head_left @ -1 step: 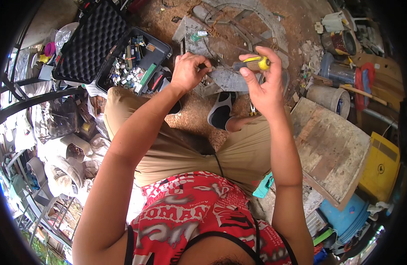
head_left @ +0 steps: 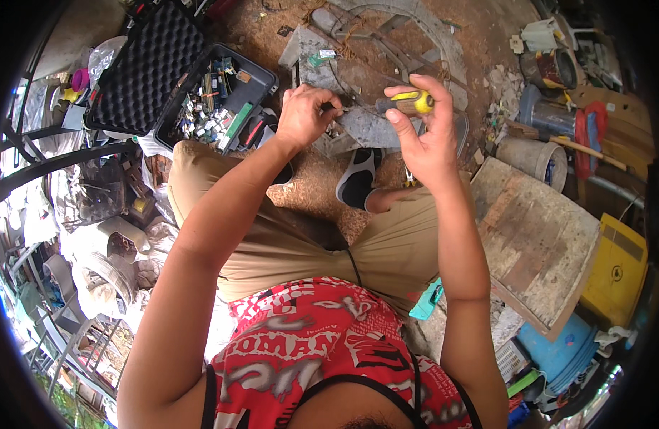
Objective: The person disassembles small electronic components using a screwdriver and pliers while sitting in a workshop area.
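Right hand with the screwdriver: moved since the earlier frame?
No. The right hand holds the screwdriver in the same spot against the open case.

A yellow rectangular sign (head_left: 617, 270) leans at the far right.

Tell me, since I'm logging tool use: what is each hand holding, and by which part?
The right hand grips a screwdriver by its yellow handle. The left hand pinches something small at the tip; what it is cannot be told.

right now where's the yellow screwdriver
Head view, upper centre-right: the yellow screwdriver is in the right hand, tip toward the left hand.
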Available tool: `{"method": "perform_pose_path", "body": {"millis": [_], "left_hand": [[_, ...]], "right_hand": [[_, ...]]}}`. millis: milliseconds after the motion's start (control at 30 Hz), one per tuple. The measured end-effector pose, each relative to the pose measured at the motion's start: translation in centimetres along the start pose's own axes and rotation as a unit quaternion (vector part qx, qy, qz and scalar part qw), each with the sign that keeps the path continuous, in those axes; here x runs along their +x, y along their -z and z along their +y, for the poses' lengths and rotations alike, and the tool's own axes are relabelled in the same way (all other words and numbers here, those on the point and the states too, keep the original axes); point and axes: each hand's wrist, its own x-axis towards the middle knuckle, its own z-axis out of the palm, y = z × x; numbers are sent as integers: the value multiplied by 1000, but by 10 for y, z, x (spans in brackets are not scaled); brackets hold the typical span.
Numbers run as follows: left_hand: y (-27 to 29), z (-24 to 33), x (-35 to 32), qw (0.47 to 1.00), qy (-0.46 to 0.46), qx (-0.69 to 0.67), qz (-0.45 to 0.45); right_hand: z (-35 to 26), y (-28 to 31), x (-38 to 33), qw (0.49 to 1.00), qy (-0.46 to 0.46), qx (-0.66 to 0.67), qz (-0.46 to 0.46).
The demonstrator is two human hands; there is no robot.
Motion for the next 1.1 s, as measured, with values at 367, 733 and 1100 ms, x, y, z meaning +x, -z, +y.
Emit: {"method": "perform_pose_path", "body": {"millis": [367,733,1100], "left_hand": [[-1,-1,2,1000,11,2,5],[-1,1,2,1000,18,-7,3],[-3,-1,1,1000,14,-11,10]], "right_hand": [[-4,-8,11,999,12,-14,-34],[-4,-9,16,997,23,-32,-67],[-10,1,26,997,1,-4,-81]]}}
